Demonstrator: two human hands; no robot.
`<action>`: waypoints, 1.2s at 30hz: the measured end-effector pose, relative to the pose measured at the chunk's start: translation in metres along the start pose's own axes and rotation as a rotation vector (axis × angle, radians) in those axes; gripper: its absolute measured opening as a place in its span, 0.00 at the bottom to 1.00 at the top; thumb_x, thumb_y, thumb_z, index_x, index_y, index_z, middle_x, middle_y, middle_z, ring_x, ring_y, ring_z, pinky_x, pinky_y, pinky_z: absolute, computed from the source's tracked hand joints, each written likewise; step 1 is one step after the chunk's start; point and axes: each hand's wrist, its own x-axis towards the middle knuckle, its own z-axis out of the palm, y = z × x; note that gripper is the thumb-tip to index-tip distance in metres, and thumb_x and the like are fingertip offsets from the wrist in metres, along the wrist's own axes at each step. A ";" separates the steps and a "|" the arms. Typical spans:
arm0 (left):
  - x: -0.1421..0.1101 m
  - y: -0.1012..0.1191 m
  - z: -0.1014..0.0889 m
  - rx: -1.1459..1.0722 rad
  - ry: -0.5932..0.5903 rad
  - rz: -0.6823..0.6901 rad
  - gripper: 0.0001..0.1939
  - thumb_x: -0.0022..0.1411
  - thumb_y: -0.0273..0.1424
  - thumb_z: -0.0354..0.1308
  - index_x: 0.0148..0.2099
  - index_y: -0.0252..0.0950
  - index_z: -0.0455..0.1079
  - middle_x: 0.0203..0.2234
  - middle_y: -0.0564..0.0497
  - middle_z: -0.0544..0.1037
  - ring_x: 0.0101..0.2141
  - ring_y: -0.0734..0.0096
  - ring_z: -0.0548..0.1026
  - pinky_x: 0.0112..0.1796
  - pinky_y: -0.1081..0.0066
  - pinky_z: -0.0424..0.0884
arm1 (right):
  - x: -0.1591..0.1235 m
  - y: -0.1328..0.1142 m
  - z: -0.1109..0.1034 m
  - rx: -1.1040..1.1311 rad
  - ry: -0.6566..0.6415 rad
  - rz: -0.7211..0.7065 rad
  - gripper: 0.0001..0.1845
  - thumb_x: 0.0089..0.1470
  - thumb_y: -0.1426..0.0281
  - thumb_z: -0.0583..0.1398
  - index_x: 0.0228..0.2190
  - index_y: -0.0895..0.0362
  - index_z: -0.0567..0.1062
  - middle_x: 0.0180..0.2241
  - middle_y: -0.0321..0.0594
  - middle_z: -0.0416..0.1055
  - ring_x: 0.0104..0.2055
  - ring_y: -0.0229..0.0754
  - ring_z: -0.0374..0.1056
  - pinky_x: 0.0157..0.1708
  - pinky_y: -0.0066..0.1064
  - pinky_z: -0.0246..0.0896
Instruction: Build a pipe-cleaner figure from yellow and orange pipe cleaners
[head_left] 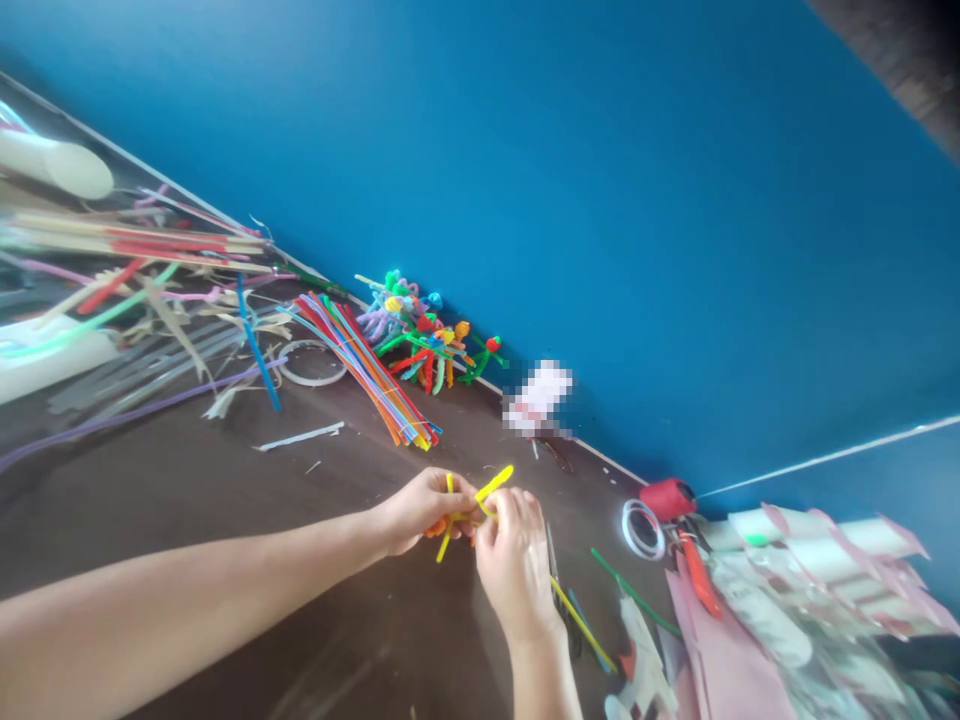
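Note:
My left hand (427,508) and my right hand (516,550) are close together above the dark table, both closed in a pinch. Between them is a yellow pipe cleaner (495,484), bent, with its ends sticking out past the fingers. Orange fuzzy pipe cleaner (436,527) shows beneath my left fingers, joined with the yellow; its full shape is hidden. Behind the hands lies a bundle of coloured pipe cleaners (367,372). Another yellow pipe cleaner (583,625) rests on the table right of my right wrist.
Small pipe-cleaner figures (435,340) are piled against the blue wall (525,180). A tape roll (313,362) and loose sticks (180,240) lie at left. To the right are another tape roll (643,530), a red spool (666,499), red-handled pliers (699,575) and pink sheets (724,640).

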 end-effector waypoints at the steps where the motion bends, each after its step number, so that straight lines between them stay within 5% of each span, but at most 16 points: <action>1: 0.000 0.000 0.001 0.004 0.014 0.001 0.13 0.41 0.34 0.64 0.25 0.30 0.67 0.19 0.49 0.74 0.20 0.72 0.72 0.21 0.75 0.61 | -0.001 0.000 -0.001 -0.009 -0.007 -0.006 0.10 0.47 0.82 0.51 0.27 0.56 0.65 0.26 0.37 0.63 0.31 0.41 0.61 0.38 0.35 0.56; 11: 0.001 0.000 0.002 0.016 0.092 0.039 0.13 0.41 0.35 0.63 0.25 0.31 0.65 0.18 0.50 0.74 0.19 0.74 0.71 0.20 0.76 0.59 | -0.001 -0.005 -0.008 -0.038 -0.018 -0.049 0.10 0.54 0.78 0.50 0.32 0.55 0.69 0.25 0.37 0.64 0.30 0.41 0.61 0.36 0.34 0.54; 17: 0.000 0.005 0.000 0.035 0.126 0.053 0.13 0.42 0.35 0.62 0.25 0.31 0.65 0.18 0.52 0.74 0.19 0.75 0.70 0.20 0.76 0.60 | -0.003 -0.002 -0.002 -0.063 0.047 0.028 0.13 0.49 0.81 0.50 0.34 0.56 0.68 0.28 0.40 0.65 0.33 0.44 0.63 0.35 0.34 0.55; 36: -0.002 0.003 0.002 0.193 0.064 0.019 0.05 0.43 0.28 0.58 0.22 0.31 0.67 0.17 0.51 0.74 0.18 0.74 0.71 0.21 0.76 0.61 | -0.002 -0.005 -0.024 -0.130 -0.104 -0.080 0.10 0.52 0.76 0.53 0.32 0.52 0.72 0.25 0.36 0.65 0.26 0.38 0.64 0.26 0.27 0.54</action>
